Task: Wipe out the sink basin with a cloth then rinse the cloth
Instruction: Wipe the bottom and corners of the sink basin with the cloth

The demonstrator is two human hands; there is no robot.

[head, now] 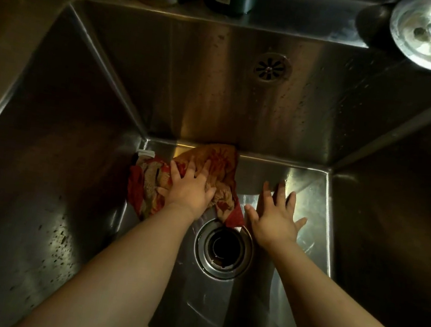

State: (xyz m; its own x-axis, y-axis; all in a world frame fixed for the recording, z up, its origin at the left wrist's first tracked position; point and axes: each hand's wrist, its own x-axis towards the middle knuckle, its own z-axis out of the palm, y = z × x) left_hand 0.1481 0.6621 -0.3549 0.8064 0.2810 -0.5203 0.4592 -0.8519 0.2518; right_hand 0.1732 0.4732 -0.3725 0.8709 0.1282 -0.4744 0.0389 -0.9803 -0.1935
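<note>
Head view, left hand (191, 190) flat, pressing crumpled cloth (222, 161) lying crosswise on sink (312, 192) floor, right hand (275, 220) splayed, empty

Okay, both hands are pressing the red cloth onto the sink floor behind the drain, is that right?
Not quite. Only the left hand presses the red cloth onto the sink floor behind the drain; the right hand lies spread on bare steel beside it, the head view shows.

A left forearm (125, 275) and a right forearm (327, 301) are shown bare along all of their visible length. The left hand (191, 191) and the right hand (275, 223) are likewise uncovered. Short, rounded fingers (280, 198) are seen; the nails are blurred by dim light.
</note>
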